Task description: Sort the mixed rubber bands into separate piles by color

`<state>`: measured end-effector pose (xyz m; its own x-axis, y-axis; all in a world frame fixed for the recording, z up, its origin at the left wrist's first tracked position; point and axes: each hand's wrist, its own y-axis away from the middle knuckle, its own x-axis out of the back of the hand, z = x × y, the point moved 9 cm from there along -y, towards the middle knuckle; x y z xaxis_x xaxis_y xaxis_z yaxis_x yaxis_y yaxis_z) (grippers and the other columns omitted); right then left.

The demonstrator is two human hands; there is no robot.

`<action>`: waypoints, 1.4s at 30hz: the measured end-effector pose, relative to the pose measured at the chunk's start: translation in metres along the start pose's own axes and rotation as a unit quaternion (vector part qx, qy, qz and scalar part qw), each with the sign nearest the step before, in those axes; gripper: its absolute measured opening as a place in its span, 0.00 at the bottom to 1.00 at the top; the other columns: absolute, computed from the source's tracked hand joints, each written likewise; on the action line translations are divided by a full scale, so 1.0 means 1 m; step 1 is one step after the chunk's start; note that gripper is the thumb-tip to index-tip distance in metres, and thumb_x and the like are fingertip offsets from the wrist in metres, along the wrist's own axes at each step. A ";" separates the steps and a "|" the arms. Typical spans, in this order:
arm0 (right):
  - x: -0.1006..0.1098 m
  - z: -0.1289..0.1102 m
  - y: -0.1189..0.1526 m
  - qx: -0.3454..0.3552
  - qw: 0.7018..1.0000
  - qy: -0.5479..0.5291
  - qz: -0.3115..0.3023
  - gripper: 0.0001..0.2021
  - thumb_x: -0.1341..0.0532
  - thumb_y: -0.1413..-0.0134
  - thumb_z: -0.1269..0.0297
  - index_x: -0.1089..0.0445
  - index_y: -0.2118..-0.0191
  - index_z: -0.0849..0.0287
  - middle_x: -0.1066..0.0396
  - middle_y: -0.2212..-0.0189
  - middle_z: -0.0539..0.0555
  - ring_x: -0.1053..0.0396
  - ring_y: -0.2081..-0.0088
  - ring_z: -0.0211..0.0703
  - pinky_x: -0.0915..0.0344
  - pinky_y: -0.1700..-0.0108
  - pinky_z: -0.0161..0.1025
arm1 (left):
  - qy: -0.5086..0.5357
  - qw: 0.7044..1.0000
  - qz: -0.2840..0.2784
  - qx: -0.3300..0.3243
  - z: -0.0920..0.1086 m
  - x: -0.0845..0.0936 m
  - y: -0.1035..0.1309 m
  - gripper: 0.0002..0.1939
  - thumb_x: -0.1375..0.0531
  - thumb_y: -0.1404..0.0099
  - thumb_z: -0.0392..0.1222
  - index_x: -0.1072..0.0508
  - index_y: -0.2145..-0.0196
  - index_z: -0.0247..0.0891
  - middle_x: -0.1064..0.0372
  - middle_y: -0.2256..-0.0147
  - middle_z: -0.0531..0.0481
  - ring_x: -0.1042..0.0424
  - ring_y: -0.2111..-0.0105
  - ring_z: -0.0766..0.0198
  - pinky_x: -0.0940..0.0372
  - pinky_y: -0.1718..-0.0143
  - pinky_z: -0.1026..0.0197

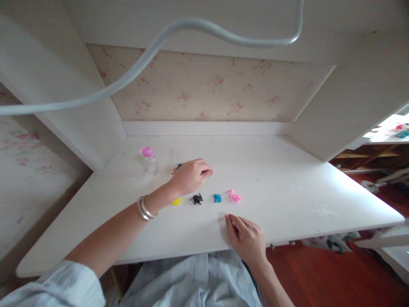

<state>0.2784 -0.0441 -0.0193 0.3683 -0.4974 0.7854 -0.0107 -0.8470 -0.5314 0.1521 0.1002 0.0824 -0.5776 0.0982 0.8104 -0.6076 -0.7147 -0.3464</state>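
My left hand is over the table with its thumb and fingers pinched together; whatever is between them, if anything, I cannot make out. Partly hidden behind it lies a small mixed-colour pile of what look like rubber bands. Nearer me, small same-colour heaps form a row: yellow, black, blue and pink. My right hand rests at the table's front edge, fingers loosely curled closed, below the pink heap and apart from it; nothing shows in it.
A clear small bottle with a pink-purple cap stands at the left back of the white table. White side panels and a flowered back wall enclose the table. A pale cable hangs across the upper view.
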 end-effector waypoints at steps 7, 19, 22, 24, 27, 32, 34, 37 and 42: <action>-0.005 0.006 -0.007 -0.073 0.992 -0.076 -0.074 0.18 0.48 0.39 0.55 0.25 0.68 0.58 0.29 0.79 0.51 0.36 0.78 0.33 0.44 0.73 0.29 | 0.058 0.955 0.162 0.240 -0.056 0.094 0.150 0.13 0.45 0.37 0.51 0.29 0.67 0.39 0.36 0.77 0.56 0.40 0.77 0.69 0.43 0.76 0.67; -0.031 -0.011 -0.129 -0.060 0.976 0.031 -0.205 0.15 0.48 0.42 0.54 0.25 0.61 0.47 0.26 0.75 0.48 0.31 0.73 0.37 0.42 0.70 0.32 | 0.170 0.850 0.256 0.429 -0.155 0.058 0.271 0.24 0.44 0.39 0.53 0.51 0.82 0.38 0.57 0.83 0.58 0.54 0.80 0.70 0.54 0.79 0.65; -0.069 0.002 -0.148 -0.079 0.950 0.142 -0.265 0.16 0.49 0.43 0.56 0.25 0.58 0.46 0.25 0.66 0.53 0.29 0.66 0.44 0.39 0.67 0.35 | 0.172 0.853 0.248 0.425 -0.153 0.058 0.270 0.24 0.43 0.40 0.54 0.50 0.82 0.38 0.57 0.82 0.58 0.54 0.80 0.70 0.54 0.79 0.65; -0.088 0.007 -0.156 -0.079 0.938 0.172 -0.290 0.16 0.49 0.43 0.57 0.25 0.57 0.46 0.25 0.63 0.55 0.28 0.63 0.46 0.38 0.65 0.37 | 0.170 0.856 0.243 0.423 -0.152 0.058 0.270 0.24 0.43 0.40 0.54 0.49 0.82 0.38 0.57 0.82 0.58 0.53 0.80 0.70 0.53 0.78 0.65; -0.104 0.010 -0.162 -0.074 0.935 0.173 -0.301 0.16 0.48 0.43 0.55 0.25 0.56 0.46 0.25 0.62 0.56 0.28 0.62 0.48 0.37 0.64 0.38 | 0.163 0.860 0.234 0.424 -0.152 0.057 0.270 0.24 0.44 0.39 0.55 0.49 0.82 0.38 0.57 0.82 0.58 0.52 0.80 0.70 0.52 0.78 0.66; -0.111 0.009 -0.162 -0.058 0.935 0.164 -0.308 0.18 0.50 0.42 0.52 0.28 0.53 0.43 0.26 0.60 0.54 0.29 0.60 0.47 0.37 0.62 0.38 | 0.134 0.867 0.212 0.429 -0.151 0.056 0.267 0.24 0.44 0.40 0.56 0.49 0.82 0.38 0.57 0.82 0.58 0.52 0.80 0.70 0.52 0.78 0.66; -0.113 0.008 -0.161 -0.049 0.935 0.159 -0.314 0.18 0.50 0.42 0.51 0.28 0.52 0.42 0.25 0.60 0.53 0.29 0.60 0.45 0.37 0.62 0.37 | 0.128 0.868 0.211 0.430 -0.151 0.057 0.267 0.24 0.44 0.40 0.56 0.49 0.82 0.38 0.57 0.82 0.58 0.52 0.80 0.70 0.52 0.78 0.66; -0.116 0.006 -0.159 -0.042 0.934 0.155 -0.321 0.18 0.48 0.44 0.50 0.28 0.52 0.42 0.25 0.61 0.52 0.29 0.62 0.44 0.37 0.63 0.36 | 0.125 0.870 0.207 0.430 -0.152 0.056 0.267 0.24 0.44 0.40 0.56 0.48 0.82 0.38 0.57 0.82 0.58 0.51 0.79 0.70 0.52 0.78 0.66; -0.115 0.004 -0.156 -0.032 0.937 0.154 -0.311 0.18 0.52 0.40 0.53 0.29 0.52 0.41 0.26 0.60 0.52 0.29 0.61 0.45 0.38 0.62 0.38 | 0.121 0.872 0.204 0.429 -0.153 0.055 0.267 0.24 0.45 0.40 0.57 0.48 0.82 0.38 0.57 0.81 0.58 0.51 0.79 0.70 0.52 0.78 0.67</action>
<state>0.2413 0.1463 -0.0283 0.0353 0.0743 0.9966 0.0575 -0.9957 0.0722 -0.1255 0.0206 -0.0382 -0.8111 -0.2171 0.5431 0.2468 -0.9689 -0.0187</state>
